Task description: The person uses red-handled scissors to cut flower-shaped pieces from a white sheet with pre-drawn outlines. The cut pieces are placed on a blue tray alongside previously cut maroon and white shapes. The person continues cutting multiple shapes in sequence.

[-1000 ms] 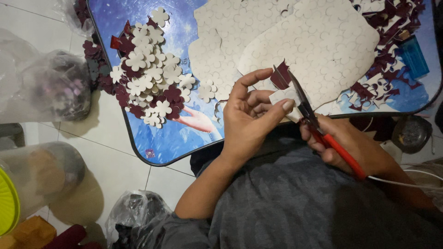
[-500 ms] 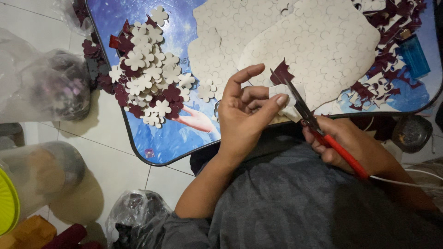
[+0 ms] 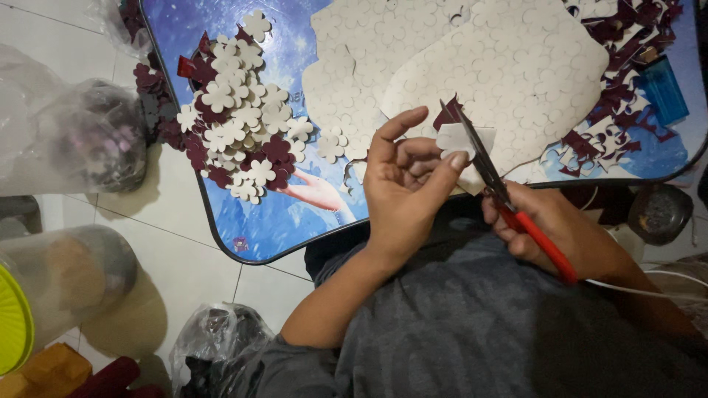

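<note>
Gripping scissors (image 3: pixel 509 203), right hand (image 3: pixel 549 232) partly hidden

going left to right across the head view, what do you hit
clear plastic bag → pile of cut-out flower shapes → left hand holding a small white piece → red-handled scissors in the right hand → blue lighter

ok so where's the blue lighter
In the head view, the blue plastic lighter lies at the table's far right edge, among dark red foam scraps.
</note>
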